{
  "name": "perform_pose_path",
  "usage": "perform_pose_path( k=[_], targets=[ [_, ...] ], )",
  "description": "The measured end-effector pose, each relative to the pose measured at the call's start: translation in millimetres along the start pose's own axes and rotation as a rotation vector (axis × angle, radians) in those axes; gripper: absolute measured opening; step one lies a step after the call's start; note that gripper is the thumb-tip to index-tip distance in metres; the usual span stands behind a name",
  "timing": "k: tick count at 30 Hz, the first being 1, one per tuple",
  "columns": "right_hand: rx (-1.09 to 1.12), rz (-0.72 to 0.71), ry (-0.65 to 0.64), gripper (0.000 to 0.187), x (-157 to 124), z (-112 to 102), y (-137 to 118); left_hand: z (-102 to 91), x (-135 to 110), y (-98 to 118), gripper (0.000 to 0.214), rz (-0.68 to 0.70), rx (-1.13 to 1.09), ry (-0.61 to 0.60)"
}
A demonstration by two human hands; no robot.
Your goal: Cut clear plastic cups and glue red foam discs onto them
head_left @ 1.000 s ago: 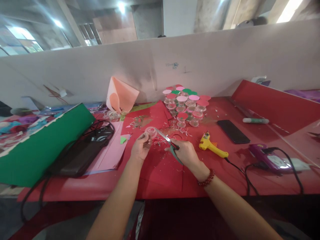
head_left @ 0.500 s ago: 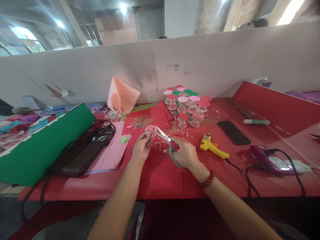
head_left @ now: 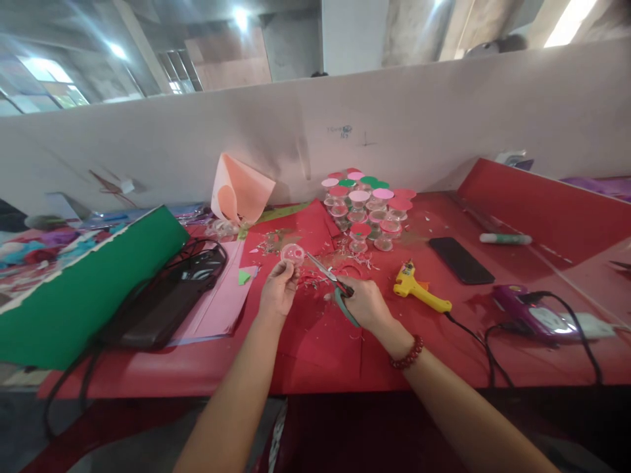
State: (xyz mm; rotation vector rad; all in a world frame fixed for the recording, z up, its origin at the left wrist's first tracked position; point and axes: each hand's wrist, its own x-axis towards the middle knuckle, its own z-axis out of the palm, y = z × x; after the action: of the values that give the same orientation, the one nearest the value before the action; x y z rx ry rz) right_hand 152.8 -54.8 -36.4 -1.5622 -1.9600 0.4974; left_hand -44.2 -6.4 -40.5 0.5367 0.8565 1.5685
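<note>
Between its thumb and fingers, my left hand [head_left: 279, 286] pinches a small round clear plastic piece [head_left: 292, 253], like a shallow cup or lid, held up above the red paper. My right hand [head_left: 363, 302] is wrapped round the handles of a pair of scissors [head_left: 326, 270] with grey-green grips. The blades look closed and point up and left, their tips close to the plastic piece's right edge. Whether they touch it I cannot tell. Thin paper or plastic shavings [head_left: 315, 282] lie scattered under both hands. Behind them stand several clear cups [head_left: 358, 215] topped with pink, red and green discs.
A yellow glue gun [head_left: 419, 292] lies to the right, near a black phone [head_left: 461, 260] and a purple power strip [head_left: 535, 316] with cables. On the left are a dark brown bag [head_left: 162, 302], pink sheets [head_left: 217, 309] and a green board [head_left: 98, 282]. A pale partition [head_left: 419, 112] stands behind.
The scissor blades have gone from open around the plastic piece's edge to closed beside it. The plastic piece has shifted slightly left and tilted to show more of its round face.
</note>
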Motion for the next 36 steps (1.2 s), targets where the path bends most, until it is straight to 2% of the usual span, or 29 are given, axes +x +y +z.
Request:
perform_pose_path(
  k=[6, 16, 25, 28, 30, 33, 36],
  targets=[
    [-0.058, 0.009, 0.123, 0.048, -2.7, -0.5, -5.3, 2.5, -1.3, 0.2, 0.019, 0.041, -0.018, 0.013],
    [0.031, 0.004, 0.035, 0.034, -0.6, 1.7, -4.5, 6.3, -5.3, -2.5, 0.019, 0.094, 0.011, -0.008],
    [0.076, -0.01, 0.017, 0.024, -0.5, 0.7, 1.0, 6.2, -6.3, -2.3, 0.018, 0.053, 0.032, -0.03],
    [0.046, 0.012, 0.028, 0.024, 0.9, -0.2, 2.7, 7.9, -7.5, -1.5, 0.017, 0.037, 0.022, -0.037],
    [0.011, 0.012, 0.083, 0.025, 0.7, -1.3, 0.9, 8.6, -7.7, -0.1, 0.017, 0.029, 0.01, -0.033],
    [-0.057, -0.017, 0.165, 0.037, -1.2, -1.8, -3.8, 8.0, -7.4, 2.1, 0.016, -0.007, -0.02, -0.031],
    [-0.088, -0.041, 0.18, 0.045, -2.3, 0.4, -5.5, 6.5, -7.1, 2.9, 0.015, -0.043, -0.042, -0.029]
  ],
)
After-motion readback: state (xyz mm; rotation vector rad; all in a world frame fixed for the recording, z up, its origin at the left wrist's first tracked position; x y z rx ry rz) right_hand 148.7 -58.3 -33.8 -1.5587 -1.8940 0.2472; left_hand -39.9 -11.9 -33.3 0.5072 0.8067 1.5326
